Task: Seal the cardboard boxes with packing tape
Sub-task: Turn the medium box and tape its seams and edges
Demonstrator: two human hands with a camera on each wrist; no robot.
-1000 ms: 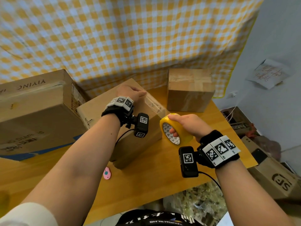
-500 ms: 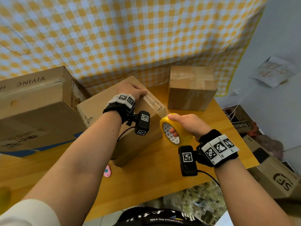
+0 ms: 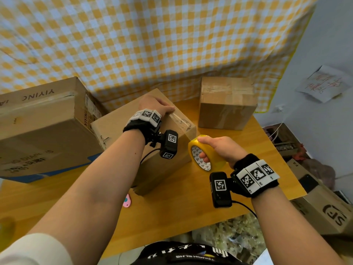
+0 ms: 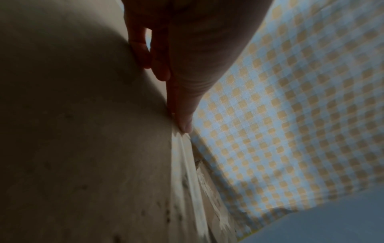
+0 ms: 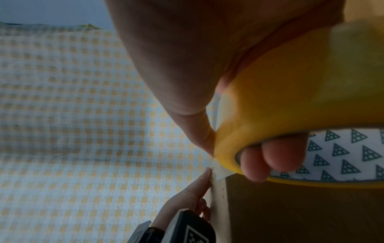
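Nearest us, our right hand [image 3: 222,150] grips the yellow tape roll [image 3: 205,153], fingers [image 5: 268,157] curled through its core, thumb on top, just above the bench [image 3: 172,213]. Beyond it, our left hand [image 3: 152,105] lies flat on the middle cardboard box [image 3: 162,155], fingers [image 4: 182,115] straight, pressing the clear tape strip [image 3: 180,122] along its top edge. Farther back stands a smaller taped box [image 3: 226,104].

head looks down, wrist views close, sharing box [image 3: 145,138]
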